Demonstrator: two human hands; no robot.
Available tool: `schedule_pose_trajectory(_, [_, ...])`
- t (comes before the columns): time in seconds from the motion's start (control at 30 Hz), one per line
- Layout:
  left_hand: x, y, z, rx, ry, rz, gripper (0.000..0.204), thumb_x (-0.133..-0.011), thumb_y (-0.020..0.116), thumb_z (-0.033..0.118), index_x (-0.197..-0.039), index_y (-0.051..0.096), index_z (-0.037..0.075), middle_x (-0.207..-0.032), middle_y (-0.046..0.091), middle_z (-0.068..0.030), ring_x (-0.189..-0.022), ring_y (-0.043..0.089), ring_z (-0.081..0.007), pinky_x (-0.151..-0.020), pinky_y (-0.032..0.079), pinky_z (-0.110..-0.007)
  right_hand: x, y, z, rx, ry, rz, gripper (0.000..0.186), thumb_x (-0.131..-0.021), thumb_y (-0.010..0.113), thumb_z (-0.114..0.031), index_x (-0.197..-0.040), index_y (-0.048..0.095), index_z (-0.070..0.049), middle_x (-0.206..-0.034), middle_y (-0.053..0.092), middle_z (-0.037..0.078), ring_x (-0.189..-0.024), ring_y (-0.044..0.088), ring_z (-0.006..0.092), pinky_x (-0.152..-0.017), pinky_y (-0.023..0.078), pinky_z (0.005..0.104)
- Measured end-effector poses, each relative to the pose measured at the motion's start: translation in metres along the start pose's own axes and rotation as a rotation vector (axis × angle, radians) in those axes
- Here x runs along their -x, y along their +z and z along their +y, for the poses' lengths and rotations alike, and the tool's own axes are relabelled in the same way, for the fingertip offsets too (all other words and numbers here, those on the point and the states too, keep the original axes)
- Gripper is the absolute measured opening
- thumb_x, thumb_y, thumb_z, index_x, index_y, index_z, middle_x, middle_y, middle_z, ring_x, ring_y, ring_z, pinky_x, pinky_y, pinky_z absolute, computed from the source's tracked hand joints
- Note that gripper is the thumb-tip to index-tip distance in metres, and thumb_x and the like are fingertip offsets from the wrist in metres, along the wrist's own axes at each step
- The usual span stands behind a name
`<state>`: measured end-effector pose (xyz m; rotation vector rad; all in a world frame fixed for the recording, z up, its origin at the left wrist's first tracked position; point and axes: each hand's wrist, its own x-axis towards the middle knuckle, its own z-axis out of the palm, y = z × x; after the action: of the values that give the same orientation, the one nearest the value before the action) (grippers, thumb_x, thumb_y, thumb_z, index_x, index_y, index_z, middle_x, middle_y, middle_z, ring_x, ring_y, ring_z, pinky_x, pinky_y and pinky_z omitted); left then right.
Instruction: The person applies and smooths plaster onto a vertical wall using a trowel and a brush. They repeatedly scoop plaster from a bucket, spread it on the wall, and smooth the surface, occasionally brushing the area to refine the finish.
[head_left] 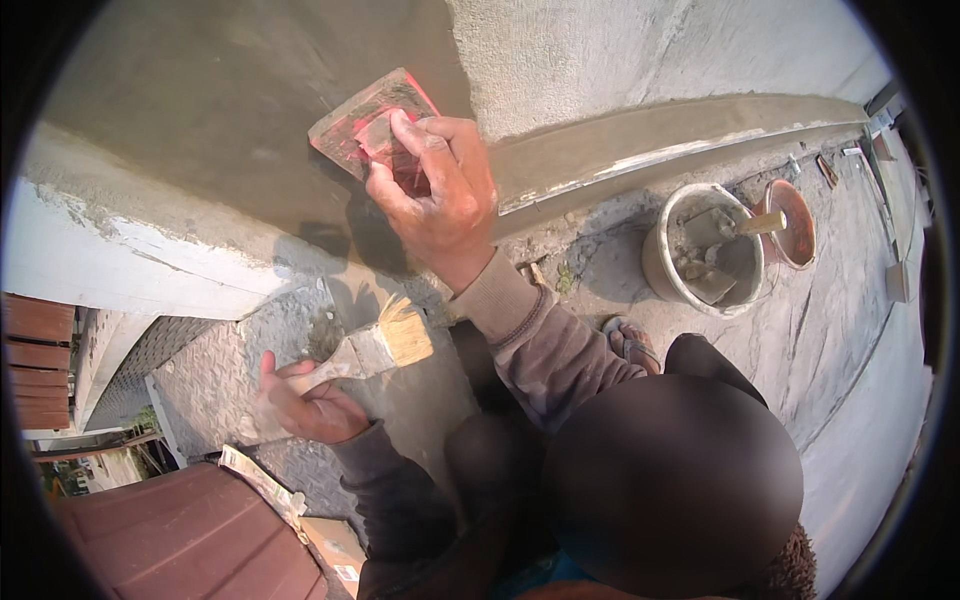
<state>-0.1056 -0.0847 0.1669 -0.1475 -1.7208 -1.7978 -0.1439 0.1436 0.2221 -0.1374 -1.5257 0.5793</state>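
Nearby, mortar bucket (657, 262) just beside orange pail (799, 232); float (372, 112) in right grip (440, 190), brush (363, 355) in left grip (312, 406)

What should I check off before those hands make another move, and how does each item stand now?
1. Red-edged float gripped by the right hand: ok, fingers pinch its handle.
2. Brush secure in the left hand: ok, held by its handle.
3. Float flat against the wall: cannot tell from this angle.
4. Bucket upright: ok, a tool handle juts over its rim.
5. Footing steady: cannot tell, only one sandalled foot shows clearly.
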Motion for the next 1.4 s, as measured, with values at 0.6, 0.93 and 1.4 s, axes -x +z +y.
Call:
schedule_pose_trajectory(0.6, [-0.001, 0.012, 0.010, 0.210, -0.233, 0.068, 0.052, -0.106, 0.050, 0.032, -0.130, 0.048, -0.013, -0.083, 0.057, -0.0083, -0.081, 0.053, -0.0122, -0.081, 0.045, -0.028, -0.015, -0.029, -0.009, -0.024, 0.147, 0.068, 0.044, -0.074, 0.077, 0.000, -0.116, 0.069, -0.006, -0.100, 0.059, 0.011, -0.090, 0.063, 0.0258, -0.066, 0.054, 0.0361])
schedule_pose_trajectory(0.93, [-0.005, 0.005, 0.012, 0.219, -0.317, 0.059, 0.051, -0.105, 0.051, 0.033, -0.132, 0.049, -0.011, -0.084, 0.057, -0.0082, -0.084, 0.054, -0.0124, -0.082, 0.045, -0.028, -0.084, -0.029, -0.014, 0.174, -0.069, -0.084, 0.032, -0.069, 0.077, -0.001, -0.101, 0.078, -0.009, -0.103, 0.056, 0.011, -0.077, 0.060, 0.0196, -0.061, 0.050, 0.0312])
schedule_pose_trajectory(1.4, [-0.005, -0.001, 0.004, 0.095, -0.195, 0.001, 0.054, -0.105, 0.046, 0.034, -0.137, 0.046, -0.010, -0.090, 0.056, -0.0064, -0.094, 0.055, -0.0151, -0.094, 0.044, -0.034, 0.097, -0.052, 0.033, 0.141, 0.245, -0.025, 0.039, -0.075, 0.077, 0.001, -0.113, 0.069, -0.006, -0.113, 0.053, 0.016, -0.091, 0.063, 0.0275, -0.070, 0.056, 0.0351])
